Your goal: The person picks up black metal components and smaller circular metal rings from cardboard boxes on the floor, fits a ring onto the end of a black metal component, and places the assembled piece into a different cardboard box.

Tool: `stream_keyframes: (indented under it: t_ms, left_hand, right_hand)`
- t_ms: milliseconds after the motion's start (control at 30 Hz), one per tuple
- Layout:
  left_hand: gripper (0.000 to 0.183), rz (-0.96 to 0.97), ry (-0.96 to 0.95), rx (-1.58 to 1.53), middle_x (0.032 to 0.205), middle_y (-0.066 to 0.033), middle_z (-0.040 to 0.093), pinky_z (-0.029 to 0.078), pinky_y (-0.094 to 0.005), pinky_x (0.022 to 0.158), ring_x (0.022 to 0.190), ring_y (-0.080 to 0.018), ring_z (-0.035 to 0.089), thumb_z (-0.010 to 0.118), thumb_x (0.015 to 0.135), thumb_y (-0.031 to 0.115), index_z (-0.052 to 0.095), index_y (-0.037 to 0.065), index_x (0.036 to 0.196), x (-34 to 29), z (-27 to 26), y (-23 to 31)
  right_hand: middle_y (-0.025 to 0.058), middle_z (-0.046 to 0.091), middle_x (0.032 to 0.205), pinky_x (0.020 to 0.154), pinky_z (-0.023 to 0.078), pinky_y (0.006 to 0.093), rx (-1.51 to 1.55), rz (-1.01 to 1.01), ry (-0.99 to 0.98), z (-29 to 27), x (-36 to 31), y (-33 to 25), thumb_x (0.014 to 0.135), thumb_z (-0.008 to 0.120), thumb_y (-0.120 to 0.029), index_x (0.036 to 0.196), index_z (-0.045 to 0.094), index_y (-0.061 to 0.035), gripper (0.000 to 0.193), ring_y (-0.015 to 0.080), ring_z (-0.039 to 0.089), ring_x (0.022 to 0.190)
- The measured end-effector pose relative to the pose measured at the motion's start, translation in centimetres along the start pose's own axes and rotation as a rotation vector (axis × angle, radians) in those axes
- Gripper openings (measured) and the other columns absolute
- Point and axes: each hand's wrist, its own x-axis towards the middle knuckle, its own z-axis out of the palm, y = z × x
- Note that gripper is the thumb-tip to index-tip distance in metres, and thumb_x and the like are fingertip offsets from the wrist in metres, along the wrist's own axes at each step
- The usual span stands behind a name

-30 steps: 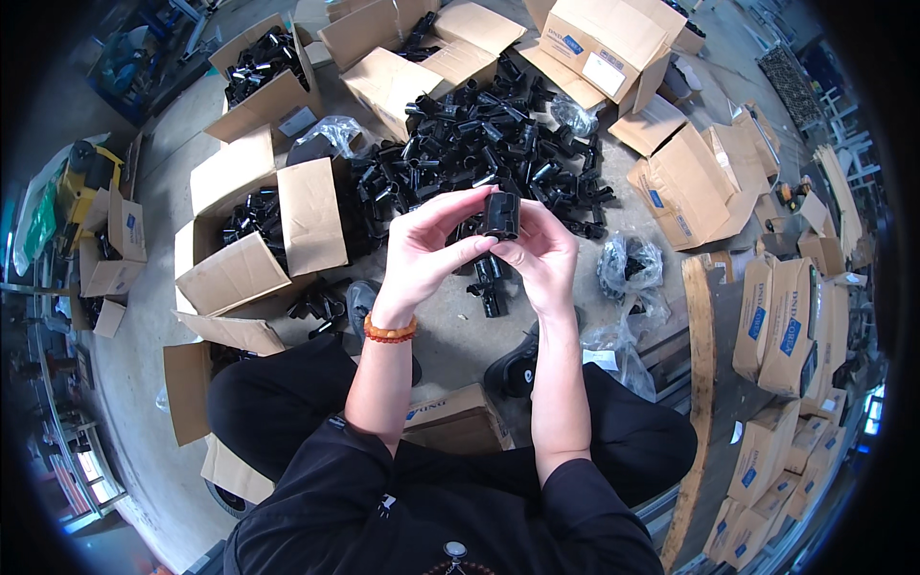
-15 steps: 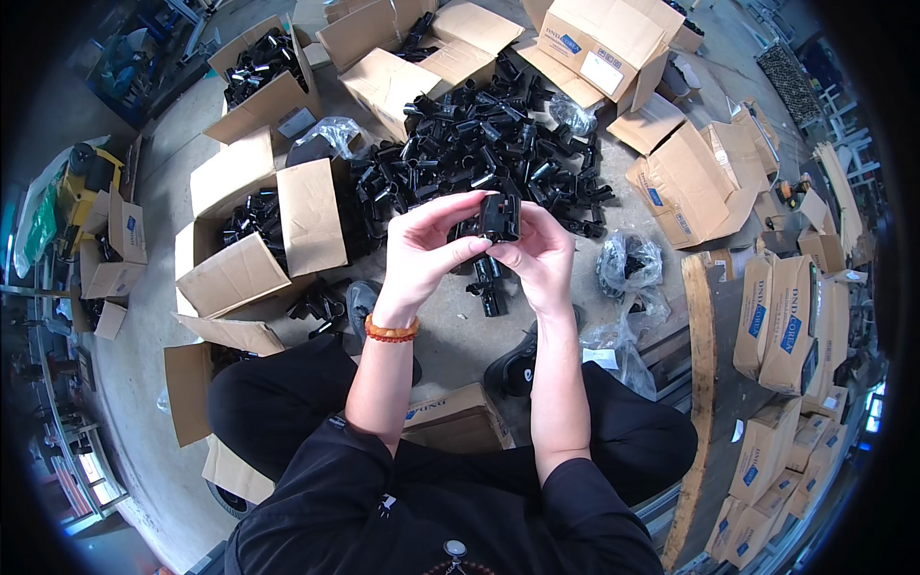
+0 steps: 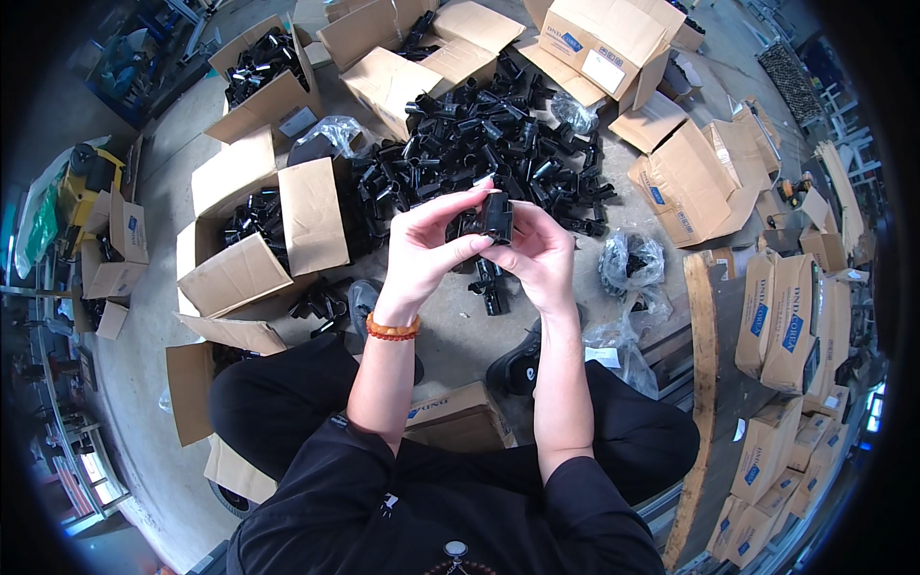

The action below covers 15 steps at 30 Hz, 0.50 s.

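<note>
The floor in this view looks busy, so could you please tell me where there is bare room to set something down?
Bare floor lies between the shoes; at left, a strip runs between the large open carton and the small outer carton. It is crowded ahead, where black parts lie heaped.

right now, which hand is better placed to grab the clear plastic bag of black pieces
Probably the right hand, nearer the clear plastic bag; but it and the left hand both hold the small glossy black part.

I'm in a workshop or warehouse, by the look of it. A concrete floor (image 3: 144, 335), heaped black parts (image 3: 484, 129), open cartons (image 3: 318, 216) and stacked boxes (image 3: 788, 316) surround me.
</note>
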Motion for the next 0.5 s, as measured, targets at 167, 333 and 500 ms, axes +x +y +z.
stream_keyframes:
  t_ms: [167,333,500]
  left_hand:
    - [0.05,-0.069,-0.022,-0.033,0.127,-0.016,0.061,0.04,-0.0348,0.105,0.116,-0.0185,0.057,0.077,0.074,-0.003,0.063,0.0,0.122,0.0,-0.3,0.2]
    - [0.053,-0.16,-0.025,-0.06,0.123,-0.0139,0.063,0.041,-0.035,0.104,0.114,-0.0183,0.058,0.078,0.073,-0.002,0.062,0.0,0.123,0.1,0.0,1.3]
    - [0.055,-0.076,-0.076,0.002,0.119,-0.0142,0.065,0.046,-0.0357,0.101,0.111,-0.0211,0.061,0.08,0.073,0.004,0.06,-0.001,0.124,0.2,-0.7,1.9]
  right_hand:
    - [0.0096,0.066,0.108,0.091,0.052,0.0338,0.014,0.053,-0.023,-0.2,-0.3,0.1,0.08,0.075,0.0,0.117,0.061,0.0044,0.041,0.0165,0.064,0.1]
    - [0.0095,0.067,0.107,0.089,0.053,0.0317,-0.029,0.039,-0.004,-0.1,-0.2,0.1,0.079,0.076,-0.002,0.116,0.062,0.0043,0.04,0.0149,0.064,0.098]
    - [0.0088,0.069,0.1,0.084,0.055,0.0304,-0.15,0.014,-0.02,0.2,-0.2,-0.2,0.075,0.077,-0.002,0.111,0.064,0.0052,0.039,0.0144,0.067,0.09]
